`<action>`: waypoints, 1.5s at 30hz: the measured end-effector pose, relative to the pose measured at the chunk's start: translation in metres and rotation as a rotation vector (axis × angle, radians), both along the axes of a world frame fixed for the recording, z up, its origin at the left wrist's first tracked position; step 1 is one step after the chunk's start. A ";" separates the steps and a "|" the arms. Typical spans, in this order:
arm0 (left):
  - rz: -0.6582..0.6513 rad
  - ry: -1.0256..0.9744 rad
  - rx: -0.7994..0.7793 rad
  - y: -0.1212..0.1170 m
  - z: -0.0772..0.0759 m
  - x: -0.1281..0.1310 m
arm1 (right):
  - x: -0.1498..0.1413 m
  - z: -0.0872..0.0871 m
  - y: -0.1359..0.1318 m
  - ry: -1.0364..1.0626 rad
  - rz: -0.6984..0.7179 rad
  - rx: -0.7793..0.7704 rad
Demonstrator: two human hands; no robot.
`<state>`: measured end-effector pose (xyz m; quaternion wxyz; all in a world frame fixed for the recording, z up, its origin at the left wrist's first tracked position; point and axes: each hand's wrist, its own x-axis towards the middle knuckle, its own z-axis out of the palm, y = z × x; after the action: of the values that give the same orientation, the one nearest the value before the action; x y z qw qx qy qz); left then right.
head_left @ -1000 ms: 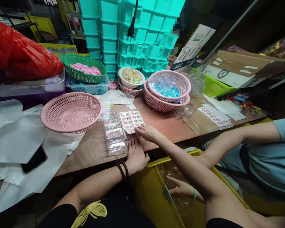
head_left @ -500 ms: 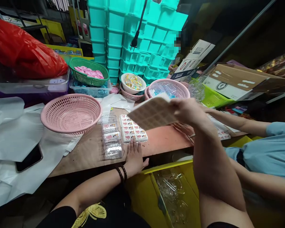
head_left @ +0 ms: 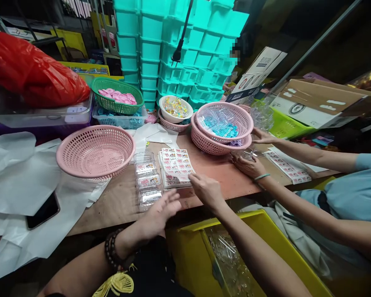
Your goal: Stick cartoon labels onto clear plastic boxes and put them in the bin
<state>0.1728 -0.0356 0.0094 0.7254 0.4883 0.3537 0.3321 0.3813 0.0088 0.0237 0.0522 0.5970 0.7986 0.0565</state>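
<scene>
A sheet of printed stickers (head_left: 179, 164) lies over the stack of sticker sheets (head_left: 165, 181) on the table. My right hand (head_left: 206, 190) is closed on the sheet's near right corner, thumb and fingers pinching it. My left hand (head_left: 159, 214) hovers at the table edge with fingers stretched out, holding nothing. Just left of the stack stands a row of clear plastic boxes (head_left: 148, 182), and two of them show a printed sticker.
A pink basket (head_left: 95, 150) sits at left by white paper (head_left: 21, 165) and a phone (head_left: 43, 211). Nested pink baskets (head_left: 200, 142) hold blue pieces. At right a co-worker's hands (head_left: 250, 165) handle clear plastic. Below is a yellow bin (head_left: 191, 247).
My right hand has brought the raised sheet down and left over the stack. My left hand has lifted off the stack and drawn back. The co-worker's hands show more fully.
</scene>
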 end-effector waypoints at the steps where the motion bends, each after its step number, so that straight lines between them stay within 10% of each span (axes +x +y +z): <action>1: 0.086 -0.074 -0.078 0.007 0.003 -0.001 | 0.001 0.007 -0.014 0.077 0.023 0.084; 7: 0.145 -0.278 -0.140 0.031 0.022 -0.004 | -0.024 0.038 -0.091 0.465 0.550 0.123; 11: 0.083 -0.246 -0.111 0.020 0.020 -0.031 | -0.024 0.045 -0.071 0.914 0.021 0.197; 14: 0.018 -0.103 -0.028 0.008 0.012 -0.059 | -0.030 0.041 -0.045 1.324 -0.276 -0.114; 18: 0.466 0.286 0.552 -0.005 0.011 -0.092 | -0.071 0.029 -0.038 1.653 -0.220 -0.448; 20: 0.588 0.544 0.921 -0.008 0.019 -0.104 | -0.096 0.024 -0.044 1.698 -0.160 -0.462; 22: 0.430 0.726 1.095 -0.006 0.028 -0.114 | -0.115 0.021 -0.050 1.692 -0.107 -0.505; 29: -0.030 0.602 0.787 0.019 0.033 -0.136 | -0.122 0.027 -0.047 1.580 -0.064 -0.569; 39: -0.119 0.491 0.880 0.026 0.024 -0.139 | -0.125 0.017 -0.033 1.705 -0.201 -1.023; 45: -0.049 0.504 0.908 0.028 0.025 -0.139 | -0.132 0.009 -0.039 1.730 -0.179 -0.793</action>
<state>0.0336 -0.0080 0.0347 0.3403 0.8268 0.3261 0.3070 0.2491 -0.0299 0.0329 -0.3536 0.4297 0.4730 -0.6831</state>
